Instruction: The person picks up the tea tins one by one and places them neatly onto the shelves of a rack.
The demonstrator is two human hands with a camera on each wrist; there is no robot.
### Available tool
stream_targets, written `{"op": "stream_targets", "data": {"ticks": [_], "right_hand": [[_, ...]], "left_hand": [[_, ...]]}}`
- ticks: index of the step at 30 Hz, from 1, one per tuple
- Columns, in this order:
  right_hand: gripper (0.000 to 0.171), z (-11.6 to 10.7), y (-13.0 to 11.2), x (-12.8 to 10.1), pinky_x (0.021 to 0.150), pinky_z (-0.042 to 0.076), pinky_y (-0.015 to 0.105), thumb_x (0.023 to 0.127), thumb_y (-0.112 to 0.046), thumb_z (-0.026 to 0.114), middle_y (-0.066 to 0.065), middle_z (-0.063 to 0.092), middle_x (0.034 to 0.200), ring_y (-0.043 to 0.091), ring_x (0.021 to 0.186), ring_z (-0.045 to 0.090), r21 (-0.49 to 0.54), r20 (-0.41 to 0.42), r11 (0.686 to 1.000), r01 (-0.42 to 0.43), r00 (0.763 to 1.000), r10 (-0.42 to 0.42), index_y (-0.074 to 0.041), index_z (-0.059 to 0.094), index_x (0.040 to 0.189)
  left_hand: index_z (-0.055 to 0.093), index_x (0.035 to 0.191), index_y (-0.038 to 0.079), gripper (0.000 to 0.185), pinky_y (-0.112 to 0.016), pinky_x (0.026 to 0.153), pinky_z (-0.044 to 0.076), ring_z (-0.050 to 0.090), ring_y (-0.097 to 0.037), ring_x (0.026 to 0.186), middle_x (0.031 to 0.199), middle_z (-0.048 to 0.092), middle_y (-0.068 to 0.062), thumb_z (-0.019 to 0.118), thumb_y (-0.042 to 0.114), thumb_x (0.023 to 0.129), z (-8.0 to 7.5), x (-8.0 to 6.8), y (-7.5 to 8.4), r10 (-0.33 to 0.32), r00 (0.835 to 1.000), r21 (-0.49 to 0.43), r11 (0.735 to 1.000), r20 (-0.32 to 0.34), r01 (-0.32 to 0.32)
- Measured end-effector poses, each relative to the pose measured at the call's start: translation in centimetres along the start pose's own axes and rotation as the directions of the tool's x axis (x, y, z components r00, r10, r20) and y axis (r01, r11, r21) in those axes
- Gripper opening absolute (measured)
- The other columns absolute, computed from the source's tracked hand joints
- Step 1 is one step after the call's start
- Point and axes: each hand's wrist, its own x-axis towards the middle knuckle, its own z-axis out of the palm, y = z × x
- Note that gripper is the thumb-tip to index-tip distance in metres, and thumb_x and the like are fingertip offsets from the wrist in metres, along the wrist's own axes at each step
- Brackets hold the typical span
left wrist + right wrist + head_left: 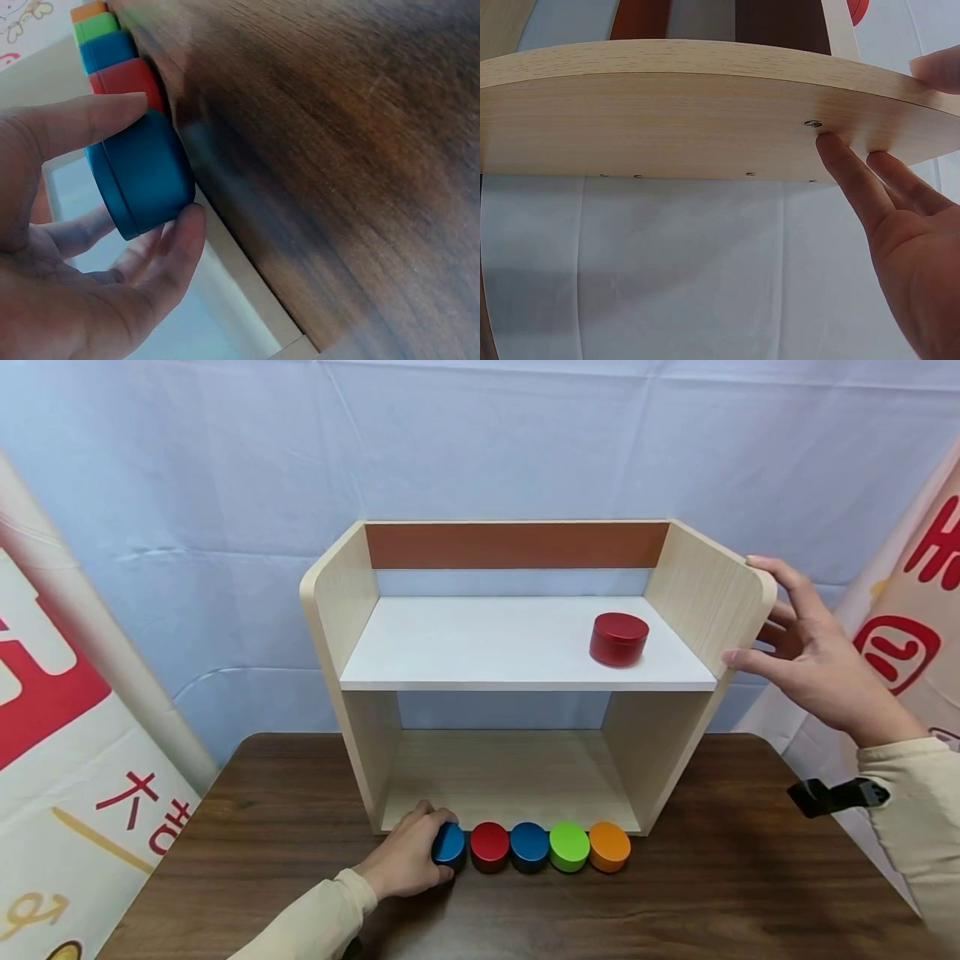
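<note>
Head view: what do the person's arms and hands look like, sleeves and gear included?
The ungloved left hand extends from a wrist-length cream fabric sleeve; the ungloved right hand from a matching cream sleeve, with a black strap-like piece beside its cuff.

Cream long sleeves (915,835), gathered cuffs (357,890), black strap (847,797) at right cuff, bare hands (408,852)

Red characters 大吉 (138,792) stand on the left banner (97,735), past the left edge of the worktop (720,893); the right banner's (921,703) red signs (896,652) are unclear
</note>
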Motion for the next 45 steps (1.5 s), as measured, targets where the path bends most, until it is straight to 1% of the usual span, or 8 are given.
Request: {"op": "stream_targets", "data": {"ticks": [5,9,15,20,28,35,39,45], "right_hand": [[0.102,0.0,0.0,-0.1,0.076,0.054,0.015,0.085,0.023,0.065,0.006,0.048,0.133,0.013,0.11,0.057,0.015,0.006,1.0,0.003,1.0,-0.003,-0.029,0.022,0.161],[0.102,0.0,0.1,-0.2,0.076,0.054,0.015,0.085,0.022,0.065,0.006,0.047,0.133,0.012,0.11,0.057,0.003,0.009,1.0,0.0,1.0,0.0,-0.03,0.021,0.161],[0.103,0.0,0.1,-0.1,0.076,0.053,0.015,0.085,0.021,0.065,0.005,0.047,0.134,0.012,0.11,0.056,-0.025,0.005,1.0,-0.008,1.0,0.008,-0.031,0.02,0.161],[0.104,0.0,0.0,-0.1,0.076,0.053,0.014,0.085,0.021,0.066,0.004,0.046,0.134,0.012,0.11,0.056,-0.042,0.002,0.999,-0.011,1.0,0.011,-0.031,0.02,0.161],[0.104,0.0,0.1,-0.1,0.077,0.053,0.014,0.084,0.02,0.067,0.005,0.046,0.135,0.011,0.111,0.056,-0.058,0.003,0.998,-0.003,1.0,0.003,-0.031,0.019,0.162],[0.104,0.0,0.0,-0.1,0.077,0.052,0.013,0.085,0.019,0.067,0.005,0.045,0.134,0.01,0.111,0.056,-0.062,0.006,0.998,-0.003,1.0,0.004,-0.032,0.019,0.162],[0.104,0.0,0.0,-0.1,0.076,0.052,0.013,0.084,0.019,0.068,0.005,0.046,0.134,0.01,0.11,0.056,-0.062,-0.004,0.998,-0.014,1.0,0.014,-0.032,0.02,0.161],[0.105,0.0,-0.1,0.0,0.076,0.052,0.012,0.084,0.019,0.068,0.004,0.045,0.135,0.009,0.109,0.056,-0.067,-0.011,0.998,-0.014,1.0,0.013,-0.031,0.02,0.161]], "left_hand": [[0.063,0.123,0.003,0.056,-0.048,0.082,0.054,0.054,-0.026,0.096,0.108,0.055,-0.008,0.088,0.012,0.074,-0.5,-0.4,0.5,0.017,1.0,0.006,1.0,-0.002,-0.017],[0.063,0.123,0.002,0.055,-0.047,0.082,0.054,0.055,-0.025,0.095,0.108,0.055,-0.007,0.088,0.011,0.074,-1.0,-0.7,1.4,0.024,1.0,0.01,1.0,-0.002,-0.024],[0.064,0.125,0.004,0.055,-0.039,0.08,0.054,0.055,-0.021,0.095,0.108,0.056,-0.006,0.086,0.013,0.076,-2.2,-1.2,3.5,0.038,0.999,0.022,0.999,-0.01,-0.038],[0.065,0.126,0.006,0.054,-0.035,0.077,0.052,0.054,-0.02,0.094,0.108,0.055,-0.004,0.085,0.013,0.077,-3.8,-1.5,5.6,0.043,0.999,-0.003,0.999,0.005,-0.043],[0.065,0.124,0.004,0.054,-0.037,0.077,0.051,0.055,-0.02,0.093,0.105,0.055,-0.004,0.087,0.012,0.076,-6.1,-1.8,8.5,0.096,0.995,0.006,0.995,-0.002,-0.096],[0.064,0.125,0.003,0.054,-0.043,0.079,0.051,0.055,-0.021,0.095,0.105,0.054,-0.004,0.086,0.011,0.076,-8.1,-1.7,10.4,0.122,0.992,0.023,0.992,-0.008,-0.122],[0.065,0.124,0.004,0.053,-0.042,0.079,0.051,0.055,-0.02,0.095,0.104,0.054,-0.004,0.086,0.012,0.077,-9.1,-1.6,11.3,0.15,0.989,0.03,0.988,-0.009,-0.15],[0.064,0.125,0.006,0.051,-0.041,0.081,0.052,0.054,-0.019,0.098,0.107,0.055,-0.004,0.085,0.012,0.079,-10.2,-1.3,12.9,0.169,0.986,0.027,0.985,0.009,-0.169]]}}
